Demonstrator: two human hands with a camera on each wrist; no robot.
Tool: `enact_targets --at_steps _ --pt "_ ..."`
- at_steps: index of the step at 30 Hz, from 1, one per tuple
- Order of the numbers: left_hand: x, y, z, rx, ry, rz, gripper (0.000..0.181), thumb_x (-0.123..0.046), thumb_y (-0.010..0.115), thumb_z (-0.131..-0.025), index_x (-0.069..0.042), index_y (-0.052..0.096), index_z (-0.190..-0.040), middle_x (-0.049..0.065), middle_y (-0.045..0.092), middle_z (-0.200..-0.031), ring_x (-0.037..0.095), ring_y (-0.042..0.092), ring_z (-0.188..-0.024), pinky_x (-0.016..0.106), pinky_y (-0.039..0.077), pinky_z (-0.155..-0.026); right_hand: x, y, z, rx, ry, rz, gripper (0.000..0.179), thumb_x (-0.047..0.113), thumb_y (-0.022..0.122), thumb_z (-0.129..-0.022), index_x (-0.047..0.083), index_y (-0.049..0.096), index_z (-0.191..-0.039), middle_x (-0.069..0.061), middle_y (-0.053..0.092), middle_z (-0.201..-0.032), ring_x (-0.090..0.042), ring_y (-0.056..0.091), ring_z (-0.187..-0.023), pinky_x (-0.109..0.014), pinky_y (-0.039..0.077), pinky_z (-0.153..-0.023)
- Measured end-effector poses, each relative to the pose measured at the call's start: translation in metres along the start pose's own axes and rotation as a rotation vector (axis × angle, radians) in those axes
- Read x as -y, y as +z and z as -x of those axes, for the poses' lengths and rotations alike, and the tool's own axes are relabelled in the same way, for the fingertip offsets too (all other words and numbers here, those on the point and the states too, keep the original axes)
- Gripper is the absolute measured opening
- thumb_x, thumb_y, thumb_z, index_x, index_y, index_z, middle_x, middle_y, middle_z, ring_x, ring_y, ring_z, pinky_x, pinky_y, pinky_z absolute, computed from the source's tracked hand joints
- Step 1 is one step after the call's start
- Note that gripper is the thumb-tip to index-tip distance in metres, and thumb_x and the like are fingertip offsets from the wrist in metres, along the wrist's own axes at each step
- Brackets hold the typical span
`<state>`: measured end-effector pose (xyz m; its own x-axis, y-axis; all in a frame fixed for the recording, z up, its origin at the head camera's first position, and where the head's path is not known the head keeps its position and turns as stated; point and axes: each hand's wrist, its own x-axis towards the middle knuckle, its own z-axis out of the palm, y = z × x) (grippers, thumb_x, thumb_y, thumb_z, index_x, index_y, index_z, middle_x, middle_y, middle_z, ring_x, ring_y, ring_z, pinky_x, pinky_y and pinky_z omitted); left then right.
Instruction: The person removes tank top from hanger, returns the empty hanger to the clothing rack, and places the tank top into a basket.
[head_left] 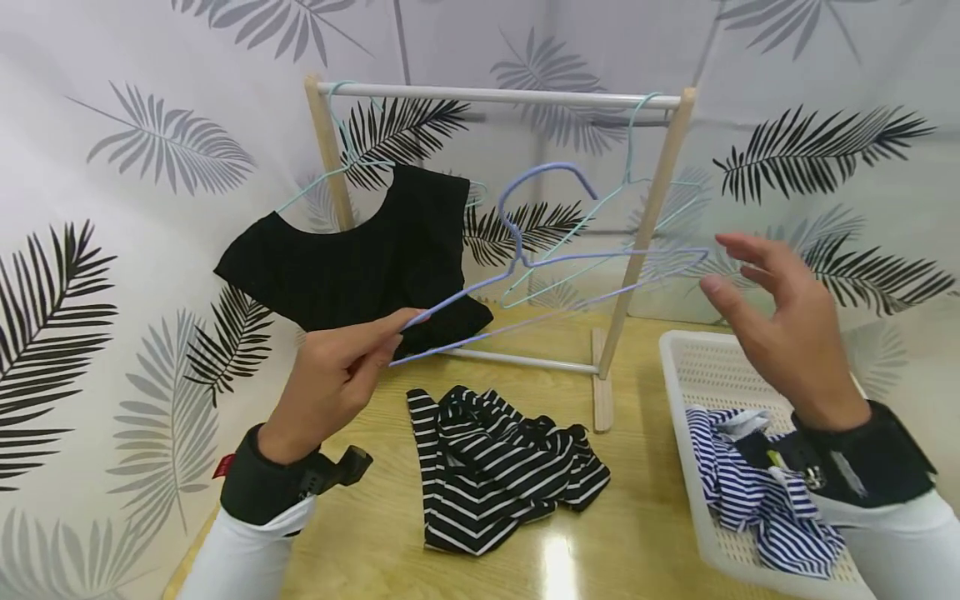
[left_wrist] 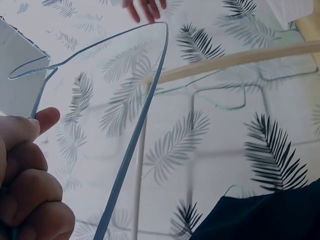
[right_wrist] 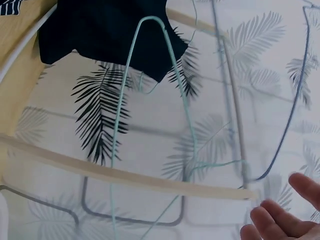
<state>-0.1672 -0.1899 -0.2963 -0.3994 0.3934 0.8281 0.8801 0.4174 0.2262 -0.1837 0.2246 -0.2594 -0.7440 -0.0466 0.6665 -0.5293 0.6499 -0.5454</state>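
Note:
My left hand (head_left: 333,379) pinches one end of a blue clothes hanger (head_left: 558,257) between thumb and fingers, holding it up in front of the rack. The hanger's hook points upward and its far end reaches toward my right hand (head_left: 783,325). That right hand is raised with fingers parted, just beyond the hanger's tip, and holds nothing. In the left wrist view the hanger's long bar (left_wrist: 131,145) runs past my curled fingers. Below on the table lies a crumpled black-and-white striped garment (head_left: 502,467).
A rack with a white rail (head_left: 495,94) and wooden posts stands behind. A black top (head_left: 367,258) hangs at its left on a mint hanger; another mint hanger (head_left: 628,167) hangs at right. A white basket (head_left: 678,417) at right holds blue-striped clothing (head_left: 750,492).

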Motion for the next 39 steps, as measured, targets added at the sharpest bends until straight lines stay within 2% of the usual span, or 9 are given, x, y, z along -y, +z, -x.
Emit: enact_targets --at_steps 5,10,12,15,19,22,28,34,39 --pt "0.001 -0.015 0.000 -0.080 -0.016 -0.060 0.028 -0.006 0.056 -0.096 -0.003 0.067 -0.121 -0.007 0.037 -0.059 0.003 0.029 -0.048 0.017 0.024 -0.046 -0.022 0.010 -0.019 0.024 0.133 -0.078 0.065 0.022 0.071 -0.088 0.020 0.041 -0.146 -0.008 0.046 -0.142 -0.021 0.046 -0.127 -0.033 0.037 -0.104" --pt "0.002 -0.026 -0.001 -0.158 -0.071 -0.122 0.031 0.003 0.059 -0.090 -0.002 0.068 -0.119 -0.008 0.039 -0.057 0.002 0.024 -0.045 0.016 0.019 -0.044 -0.040 0.031 -0.041 0.132 0.207 -0.086 0.082 0.031 0.073 -0.086 0.021 0.024 -0.152 -0.016 0.037 -0.147 -0.035 0.043 -0.130 -0.053 0.039 -0.100" --pt "0.002 -0.029 -0.003 -0.195 -0.102 -0.152 0.032 0.007 0.059 -0.088 -0.002 0.069 -0.117 -0.007 0.041 -0.057 0.002 0.025 -0.045 0.016 0.018 -0.045 -0.047 0.039 -0.050 0.162 0.237 -0.079 0.086 0.036 0.072 -0.086 0.020 0.020 -0.153 -0.019 0.036 -0.147 -0.038 0.044 -0.130 -0.056 0.041 -0.097" --pt "0.002 -0.032 -0.005 -0.244 -0.149 -0.193 0.031 0.008 0.060 -0.087 -0.002 0.070 -0.115 -0.006 0.039 -0.055 0.003 0.026 -0.044 0.017 0.018 -0.045 -0.057 0.050 -0.065 0.208 0.278 -0.102 0.088 0.035 0.070 -0.088 0.017 0.015 -0.153 -0.022 0.036 -0.147 -0.040 0.046 -0.128 -0.049 0.050 -0.087" --pt "0.006 -0.034 -0.008 -0.270 -0.202 -0.239 0.030 0.006 0.061 -0.088 -0.004 0.071 -0.115 -0.006 0.034 -0.053 0.004 0.027 -0.045 0.019 0.018 -0.045 -0.069 0.068 -0.083 0.238 0.302 -0.139 0.082 0.028 0.066 -0.092 0.013 0.013 -0.153 -0.025 0.041 -0.142 -0.039 0.051 -0.123 -0.026 0.055 -0.064" --pt "0.012 -0.032 -0.010 -0.265 -0.238 -0.243 0.031 0.003 0.061 -0.091 -0.007 0.070 -0.118 -0.005 0.033 -0.053 0.004 0.028 -0.046 0.021 0.019 -0.045 -0.077 0.076 -0.089 0.215 0.295 -0.130 0.073 0.024 0.062 -0.095 0.011 0.017 -0.151 -0.024 0.050 -0.133 -0.037 0.057 -0.116 -0.020 0.052 -0.055" --pt "0.024 -0.021 -0.015 -0.219 -0.278 -0.254 0.030 -0.004 0.058 -0.095 -0.009 0.068 -0.122 -0.001 0.035 -0.054 0.007 0.030 -0.046 0.021 0.020 -0.044 -0.093 0.083 -0.088 0.171 0.236 -0.066 0.053 0.023 0.057 -0.097 0.007 0.035 -0.144 -0.022 0.060 -0.118 -0.035 0.063 -0.103 -0.020 0.052 -0.054" --pt "0.030 -0.012 -0.031 -0.181 -0.321 -0.248 0.029 -0.010 0.056 -0.097 -0.013 0.068 -0.123 0.000 0.037 -0.055 0.011 0.033 -0.046 0.021 0.021 -0.043 -0.097 0.087 -0.086 0.171 0.182 -0.044 0.041 0.022 0.054 -0.099 0.001 0.044 -0.133 -0.021 0.058 -0.115 -0.034 0.060 -0.105 -0.017 0.049 -0.053" --pt "0.042 0.000 -0.054 -0.117 -0.352 -0.252 0.029 -0.015 0.052 -0.100 -0.015 0.067 -0.125 0.003 0.041 -0.057 0.013 0.037 -0.049 0.023 0.025 -0.044 -0.097 0.087 -0.087 0.176 0.133 -0.003 0.038 0.019 0.052 -0.100 -0.002 0.043 -0.131 -0.023 0.058 -0.111 -0.037 0.060 -0.105 -0.015 0.046 -0.053"
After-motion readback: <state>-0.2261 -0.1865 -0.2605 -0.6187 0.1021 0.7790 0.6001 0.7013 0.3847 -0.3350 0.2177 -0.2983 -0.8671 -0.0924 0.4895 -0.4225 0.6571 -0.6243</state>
